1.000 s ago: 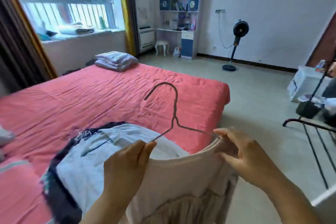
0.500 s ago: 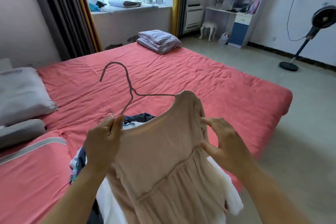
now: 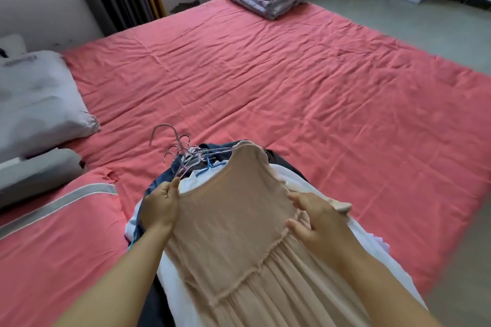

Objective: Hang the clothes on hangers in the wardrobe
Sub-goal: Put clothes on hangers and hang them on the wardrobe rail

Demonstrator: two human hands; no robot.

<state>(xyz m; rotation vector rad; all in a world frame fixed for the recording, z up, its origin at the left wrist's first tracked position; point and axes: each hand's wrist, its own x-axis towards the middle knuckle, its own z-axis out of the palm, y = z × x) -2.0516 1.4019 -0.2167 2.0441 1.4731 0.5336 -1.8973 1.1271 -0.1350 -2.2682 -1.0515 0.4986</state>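
The beige dress (image 3: 233, 220) has sunk onto the pile; left hand (image 3: 159, 207) grip pinches its shoulder; right hand (image 3: 316, 218) rests spread.

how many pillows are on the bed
2, both at the bed's left edge: a large grey pillow and a flatter pillow just in front of it; others may lie out of frame.

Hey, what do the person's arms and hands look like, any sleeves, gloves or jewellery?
Both forearms are bare as far as the frame shows, with no sleeves in view. The left hand and right hand wear no gloves, and no rings, watch or bracelets show.
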